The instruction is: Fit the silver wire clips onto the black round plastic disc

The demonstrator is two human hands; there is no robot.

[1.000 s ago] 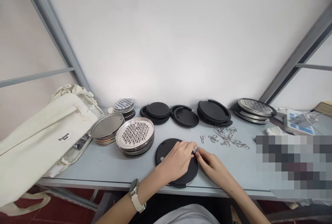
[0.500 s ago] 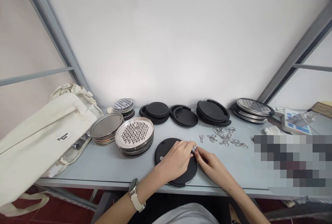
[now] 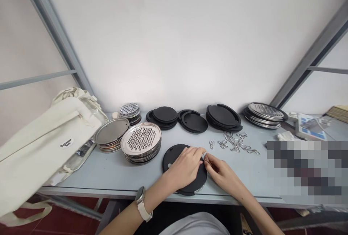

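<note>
Hardly any movement since the earlier frame; both hands keep their places. Right hand (image 3: 221, 171): fingers pinched on a thin metal piece (image 3: 203, 156) at the right edge of the black disc (image 3: 172, 154). Left hand (image 3: 185, 168): laid across the disc, fingertips beside that piece; grip hidden, cannot tell. Disc flat on counter (image 3: 130, 181), near front edge. Wire clips (image 3: 236, 145) scattered beyond right hand; grater stack (image 3: 142, 141) left of disc.

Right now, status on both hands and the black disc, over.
Left hand on black disc. Right hand at its right rim, pinching a thin metal piece. Wire clips beyond, clear of both.
</note>
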